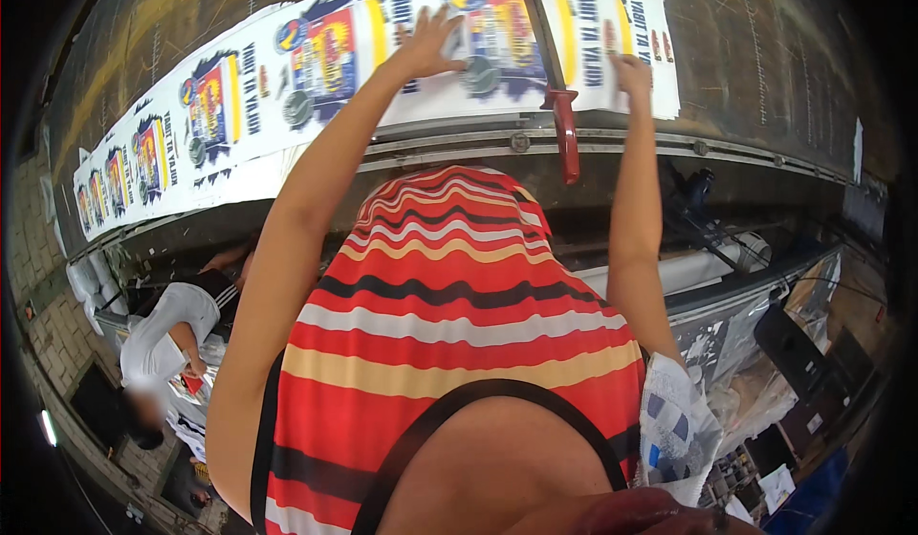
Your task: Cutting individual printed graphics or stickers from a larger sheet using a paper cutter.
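A long white printed sheet (258, 105) with repeated red, yellow and blue designs stretches across the table in front of me. My left hand (427, 45) rests flat on it with fingers spread. Farther right, my right hand (632, 74) has its fingers bent and closed at the edge of the upper sheet, over another printed sheet (666, 71). Between my hands lies a long tool with a dark, narrow blade and a red handle (566, 138). Its blade crosses the print, and the handle sticks out over the table's near edge toward me.
The dark, stained table (765, 47) extends beyond the sheets, with a metal rail (459, 145) along its near side. At lower left a person in a white shirt (182, 320) bends over. White rolls (698, 265) and plastic-wrapped material (746, 344) are at right.
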Demonstrator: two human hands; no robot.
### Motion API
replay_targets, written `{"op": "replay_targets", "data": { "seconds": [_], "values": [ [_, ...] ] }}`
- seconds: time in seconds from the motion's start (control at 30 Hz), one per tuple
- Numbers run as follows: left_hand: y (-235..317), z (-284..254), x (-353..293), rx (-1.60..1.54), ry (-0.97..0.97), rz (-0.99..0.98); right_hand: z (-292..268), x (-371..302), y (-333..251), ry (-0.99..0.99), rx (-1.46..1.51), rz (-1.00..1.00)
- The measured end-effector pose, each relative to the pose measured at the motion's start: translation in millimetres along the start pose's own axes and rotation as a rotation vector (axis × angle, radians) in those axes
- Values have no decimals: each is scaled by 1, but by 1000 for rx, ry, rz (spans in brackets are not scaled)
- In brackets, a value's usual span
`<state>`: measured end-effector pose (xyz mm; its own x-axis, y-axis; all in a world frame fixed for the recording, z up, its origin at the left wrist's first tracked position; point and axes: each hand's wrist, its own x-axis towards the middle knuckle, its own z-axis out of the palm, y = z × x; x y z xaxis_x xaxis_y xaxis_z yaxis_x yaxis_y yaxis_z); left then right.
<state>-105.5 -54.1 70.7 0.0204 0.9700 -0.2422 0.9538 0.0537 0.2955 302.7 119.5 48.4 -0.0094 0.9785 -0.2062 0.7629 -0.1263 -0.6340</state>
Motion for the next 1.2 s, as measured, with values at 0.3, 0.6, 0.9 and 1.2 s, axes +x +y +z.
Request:
{"op": "replay_targets", "data": {
  "seconds": [0.3,0.6,0.9,1.2],
  "values": [
    [24,4,9,142,41,-43,-125,-127,-99,66,405,-244],
    [32,16,46,100,92,7,-51,-268,-179,-317,137,-175],
    [31,23,50,95,111,-1,28,-267,-97,-212,-142,-307],
    [33,18,53,19,83,3,-1,-262,-115,-282,-6,-236]
  ]
}}
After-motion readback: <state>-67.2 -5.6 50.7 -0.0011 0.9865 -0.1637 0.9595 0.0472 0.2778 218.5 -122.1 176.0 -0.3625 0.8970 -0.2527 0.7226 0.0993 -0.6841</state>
